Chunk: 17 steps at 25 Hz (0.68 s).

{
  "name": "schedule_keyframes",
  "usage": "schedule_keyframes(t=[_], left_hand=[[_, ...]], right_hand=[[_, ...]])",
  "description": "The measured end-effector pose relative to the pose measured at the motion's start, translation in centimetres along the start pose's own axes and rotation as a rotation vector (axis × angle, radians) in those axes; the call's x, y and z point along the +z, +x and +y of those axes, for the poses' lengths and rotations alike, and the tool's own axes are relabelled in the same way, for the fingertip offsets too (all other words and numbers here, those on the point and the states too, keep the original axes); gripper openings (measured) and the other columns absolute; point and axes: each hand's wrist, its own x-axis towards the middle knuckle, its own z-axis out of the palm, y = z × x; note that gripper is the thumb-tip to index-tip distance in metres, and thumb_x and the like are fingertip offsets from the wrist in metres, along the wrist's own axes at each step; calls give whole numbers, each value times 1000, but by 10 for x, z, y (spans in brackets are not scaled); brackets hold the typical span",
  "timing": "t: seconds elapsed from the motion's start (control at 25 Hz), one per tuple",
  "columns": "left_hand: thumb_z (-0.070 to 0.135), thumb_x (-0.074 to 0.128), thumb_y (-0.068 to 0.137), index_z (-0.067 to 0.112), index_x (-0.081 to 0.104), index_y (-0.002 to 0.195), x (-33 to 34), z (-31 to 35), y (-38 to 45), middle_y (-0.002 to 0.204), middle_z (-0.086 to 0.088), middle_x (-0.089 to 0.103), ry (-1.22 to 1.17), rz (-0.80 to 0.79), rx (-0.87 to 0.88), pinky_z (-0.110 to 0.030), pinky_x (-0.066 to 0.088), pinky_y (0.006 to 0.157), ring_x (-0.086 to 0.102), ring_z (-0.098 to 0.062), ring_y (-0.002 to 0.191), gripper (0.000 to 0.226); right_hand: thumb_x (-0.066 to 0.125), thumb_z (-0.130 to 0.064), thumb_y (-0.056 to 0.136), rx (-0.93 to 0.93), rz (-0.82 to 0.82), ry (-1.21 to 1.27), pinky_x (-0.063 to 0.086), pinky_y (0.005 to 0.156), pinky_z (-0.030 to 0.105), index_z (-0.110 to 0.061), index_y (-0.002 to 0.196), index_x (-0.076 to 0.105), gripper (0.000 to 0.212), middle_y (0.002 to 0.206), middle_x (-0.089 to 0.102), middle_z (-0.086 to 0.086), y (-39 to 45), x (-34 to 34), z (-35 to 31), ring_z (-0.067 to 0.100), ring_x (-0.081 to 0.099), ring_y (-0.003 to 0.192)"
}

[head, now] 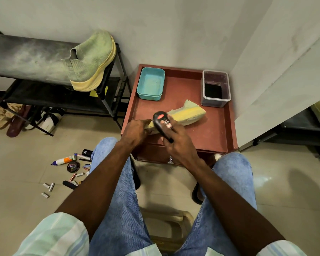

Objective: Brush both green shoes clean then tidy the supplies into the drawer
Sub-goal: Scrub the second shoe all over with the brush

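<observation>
1. The left hand (137,129) holds one green shoe (185,115) on its side near the front edge of the red cabinet top (216,126)
2. The right hand (175,137) grips the black brush (162,122) against the shoe
3. The second green shoe (90,60) hangs over the rack (26,52) corner, so a bump might drop it

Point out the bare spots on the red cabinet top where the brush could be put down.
Bare room on the cabinet top: the right front, below the clear container and right of the shoe; also the strip between the teal tub and that container. The front left is crowded: both hands, brush and shoe.
</observation>
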Motion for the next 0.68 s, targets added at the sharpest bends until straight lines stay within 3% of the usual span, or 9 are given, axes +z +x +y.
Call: schedule_keyframes(t=[0.08, 0.2, 0.28, 0.44, 0.48, 0.6, 0.68], left_hand=[[24, 66, 88, 22, 60, 130, 0, -1, 0, 109, -17, 70, 17, 6, -25, -35, 49, 85, 63, -34, 100, 43], [17, 65, 85, 18, 61, 127, -1, -9, 3, 111, -17, 68, 20, 20, -102, -37, 49, 85, 63, -35, 103, 42], [11, 59, 86, 17, 66, 120, -1, -12, 3, 107, -18, 69, 29, 23, -122, -37, 50, 84, 63, -35, 100, 35], [16, 60, 88, 19, 70, 110, 3, -9, 1, 97, -14, 71, 54, 33, -79, -34, 51, 78, 64, -32, 90, 25], [18, 62, 87, 20, 70, 109, 4, -8, 0, 94, -13, 72, 44, 34, -55, -34, 51, 76, 64, -32, 88, 24], [23, 66, 84, 22, 71, 109, 8, -2, -1, 87, -10, 72, -24, 41, -8, -31, 48, 69, 65, -30, 81, 25], [22, 65, 86, 21, 71, 108, 9, 1, -3, 88, -8, 72, -26, 71, 17, -29, 45, 67, 64, -29, 80, 23]], right_hand=[[60, -20, 82, 28, -2, -17, 41, 107, 40, -20, 139, 52, 57, 151, 39, 9, 5, -8, 17, 32, 45, 128], [60, -23, 83, 390, 112, -42, 45, 102, 44, -22, 139, 51, 57, 151, 40, 7, 15, -24, 45, 32, 46, 125], [61, -20, 81, 327, 116, -73, 46, 99, 45, -22, 139, 52, 58, 149, 42, 9, 15, -15, 27, 34, 48, 121], [59, -18, 81, -66, -19, -136, 45, 98, 42, -24, 139, 50, 59, 149, 42, 10, 8, 1, -7, 35, 49, 113], [59, -18, 82, -62, -6, -149, 47, 97, 42, -25, 139, 50, 59, 149, 42, 9, 11, -4, 0, 35, 50, 112], [60, -23, 82, 277, 125, -103, 49, 92, 45, -24, 138, 53, 57, 149, 42, 6, 18, -20, 19, 35, 49, 113], [58, -24, 80, 231, 148, -159, 48, 91, 42, -24, 137, 54, 57, 148, 43, 9, 16, -17, 5, 35, 47, 107]])
